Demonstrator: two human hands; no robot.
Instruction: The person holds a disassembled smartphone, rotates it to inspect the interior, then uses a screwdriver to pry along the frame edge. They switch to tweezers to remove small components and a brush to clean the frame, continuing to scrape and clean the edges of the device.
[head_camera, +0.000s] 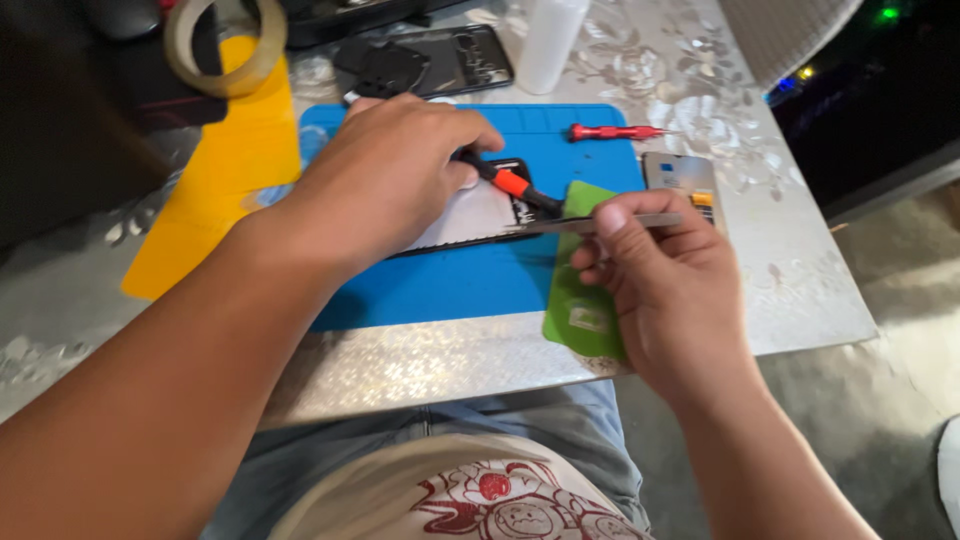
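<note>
Left hand (385, 180) rests on a flat white-backed device (470, 215) on the blue rubbery mat (460, 280), fingers closed around a black-and-orange screwdriver (515, 185). Right hand (665, 290) pinches thin metal tweezers (600, 224), tip at the device's edge beside the screwdriver. A green card (580, 310) lies under that hand on the glittery surface (420, 365).

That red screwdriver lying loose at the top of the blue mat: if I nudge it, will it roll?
Probably. The red screwdriver looks round and slim, lying flat, so it may roll. The blue mat looks rubbery, which may slow it. It seems light and stiff, easy to pinch.
</note>
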